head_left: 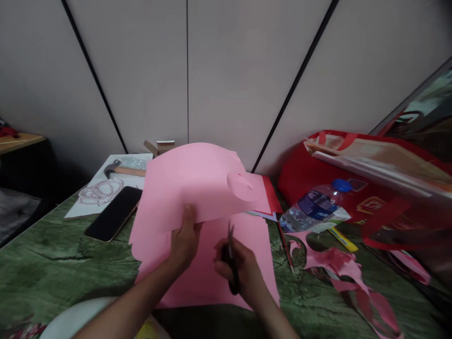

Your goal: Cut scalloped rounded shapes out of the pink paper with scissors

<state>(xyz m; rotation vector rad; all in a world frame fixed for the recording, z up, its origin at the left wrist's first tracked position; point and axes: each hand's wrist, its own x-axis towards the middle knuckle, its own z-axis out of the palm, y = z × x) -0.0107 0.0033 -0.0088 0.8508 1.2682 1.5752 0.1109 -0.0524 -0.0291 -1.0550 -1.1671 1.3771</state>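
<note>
A large sheet of pink paper (190,183) is pinched along its near edge by my left hand (185,240), thumb on top, and held above the pile. Its right side has a curled, partly cut flap (243,186). My right hand (242,268) grips a pair of scissors (231,263) by the dark handles, the narrow blades pointing away from me and apart from the lifted sheet. Beneath both hands lies a stack of pink sheets (212,292) with uneven edges.
Left are a black phone (115,214), a hammer (129,170) and strings of beads (100,190) on white board. Right are a water bottle (314,205), a red bag (356,188), a pencil (286,247), a yellow tube-like item (343,239) and pink paper scraps (339,266). A wall panel stands behind.
</note>
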